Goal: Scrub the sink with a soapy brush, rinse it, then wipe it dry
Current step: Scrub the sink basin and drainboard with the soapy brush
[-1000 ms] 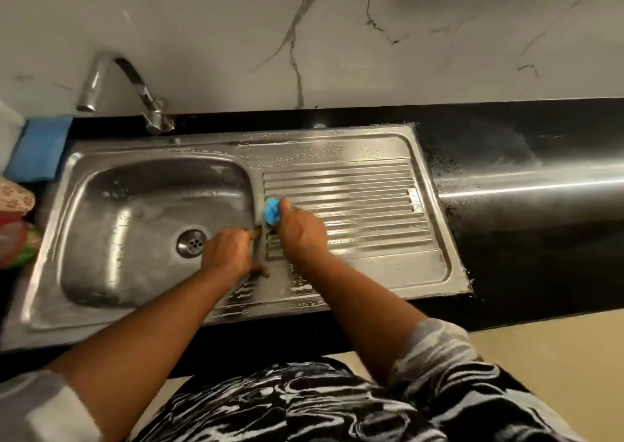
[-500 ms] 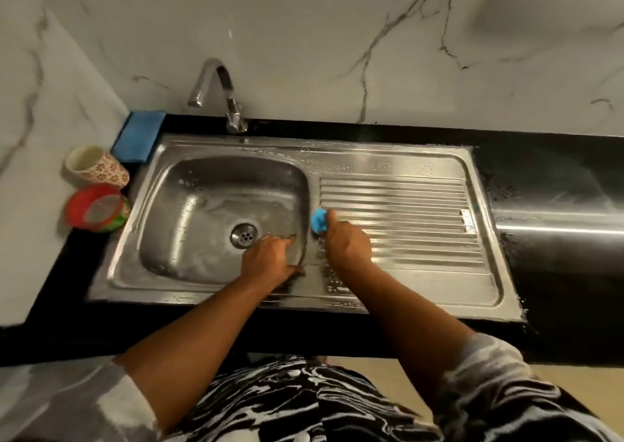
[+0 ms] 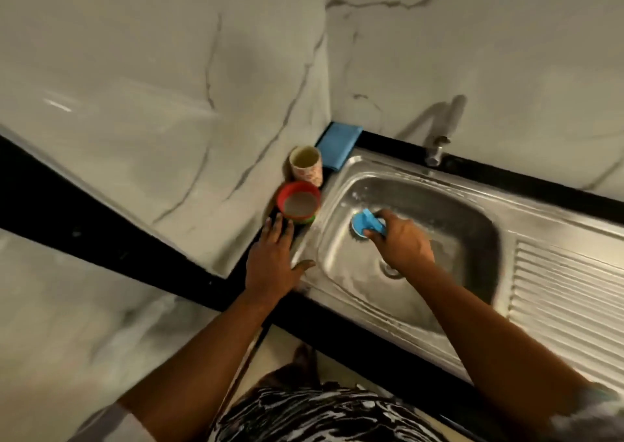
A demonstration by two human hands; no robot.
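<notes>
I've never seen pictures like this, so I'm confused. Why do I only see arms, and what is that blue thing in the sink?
There is no machine: a person wears a camera on the head, so you look down as they do and see only their arms. The right hand holds a blue brush inside the sink, to scrub it. The left hand lies flat, holding nothing, at the sink's corner. Beside it stand a red-rimmed tub and a patterned cup, with a blue cloth behind them. The tap is at the back.
</notes>
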